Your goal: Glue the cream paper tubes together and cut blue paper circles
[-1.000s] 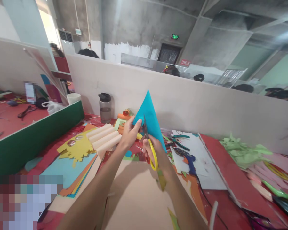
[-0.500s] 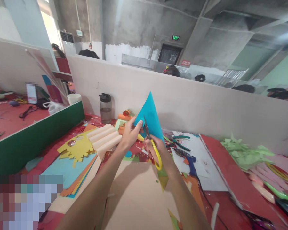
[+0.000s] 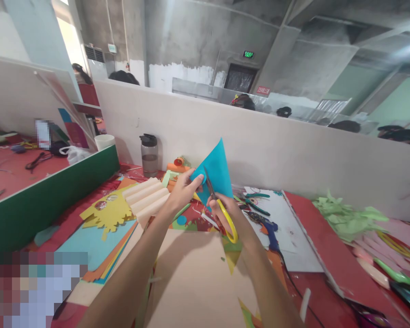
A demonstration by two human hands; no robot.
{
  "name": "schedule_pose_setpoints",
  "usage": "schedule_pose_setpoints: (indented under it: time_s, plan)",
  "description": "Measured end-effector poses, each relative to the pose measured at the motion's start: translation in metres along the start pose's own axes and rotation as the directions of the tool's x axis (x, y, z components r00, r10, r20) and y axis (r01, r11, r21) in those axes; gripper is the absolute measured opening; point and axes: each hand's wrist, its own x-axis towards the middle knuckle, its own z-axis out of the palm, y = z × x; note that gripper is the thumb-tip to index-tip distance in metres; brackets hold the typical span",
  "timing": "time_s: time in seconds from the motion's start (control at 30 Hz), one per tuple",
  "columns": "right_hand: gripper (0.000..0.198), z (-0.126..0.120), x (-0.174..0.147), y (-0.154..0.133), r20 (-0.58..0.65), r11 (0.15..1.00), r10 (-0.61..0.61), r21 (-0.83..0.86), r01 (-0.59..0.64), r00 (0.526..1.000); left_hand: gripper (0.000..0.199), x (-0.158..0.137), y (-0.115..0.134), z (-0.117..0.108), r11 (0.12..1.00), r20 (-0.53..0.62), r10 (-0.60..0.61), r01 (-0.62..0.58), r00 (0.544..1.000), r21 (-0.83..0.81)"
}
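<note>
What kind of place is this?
Probably a shared craft workroom: yellow-handled scissors held at blue paper, what looks like a corded glue gun on the desk, and heads visible beyond a white partition.

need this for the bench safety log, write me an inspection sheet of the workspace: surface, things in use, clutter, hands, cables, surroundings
Surface: red tabletop, partly covered by a pale sheet
Things in use: blue paper, held up; scissors, blades at the paper
Clutter: yellow cut-outs, pliers, glue gun, green paper scraps
Left hand: gripping the blue paper
Right hand: holding the scissors
Cables: one dark cable from the glue gun; far end not visible
Surroundings: white partition ahead, green partition at left, bottle near the white one, people's heads beyond
</note>
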Motion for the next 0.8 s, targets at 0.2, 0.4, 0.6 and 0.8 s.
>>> schedule_pose_setpoints:
  time_s: [0.2, 0.4, 0.6, 0.8]
  plan:
    - [0.056, -0.002, 0.000, -0.001, 0.035, 1.000, -0.008, -0.022, 0.008, 0.999, 0.032, 0.001, 0.001, -0.004, 1.000, 0.060, 0.018, -0.019, 0.998, 0.016]
    - [0.055, -0.007, -0.001, -0.008, 0.065, 1.000, 0.000, -0.017, 0.001, 0.998, 0.032, 0.001, 0.003, -0.013, 0.994, 0.130, -0.076, 0.065, 0.989, 0.085]
    - [0.045, -0.006, -0.001, 0.003, 0.071, 1.000, 0.001, -0.005, 0.000, 0.997, 0.029, -0.001, 0.006, -0.021, 0.986, 0.156, -0.136, 0.120, 0.978, 0.112]
    - [0.044, -0.005, -0.002, 0.004, 0.057, 0.994, -0.045, 0.098, 0.040, 0.997, 0.035, -0.003, 0.011, -0.021, 0.996, 0.176, -0.087, 0.086, 0.981, 0.015]
